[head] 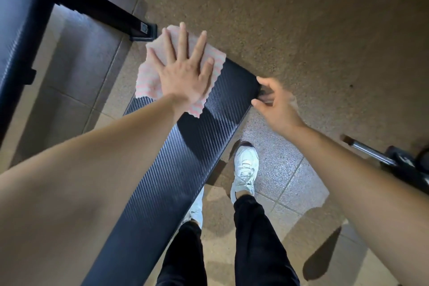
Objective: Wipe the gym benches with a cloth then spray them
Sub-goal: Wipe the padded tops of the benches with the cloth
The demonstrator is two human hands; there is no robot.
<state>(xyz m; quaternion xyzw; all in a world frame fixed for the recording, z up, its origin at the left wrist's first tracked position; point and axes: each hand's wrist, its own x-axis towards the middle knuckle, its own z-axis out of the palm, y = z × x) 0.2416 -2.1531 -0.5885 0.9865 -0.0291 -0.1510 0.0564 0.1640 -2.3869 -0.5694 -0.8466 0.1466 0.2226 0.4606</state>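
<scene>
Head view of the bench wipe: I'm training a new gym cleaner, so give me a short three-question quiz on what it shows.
1. True or false: the left hand lies flat, fingers spread, on the cloth.
2. Where is the right hand? A: on the cloth. B: gripping the edge of the bench near its far right corner. C: raised and touching nothing.
3. Fill in: the cloth is striped pink and ____.

Key: 1 true; 2 B; 3 white.
</scene>
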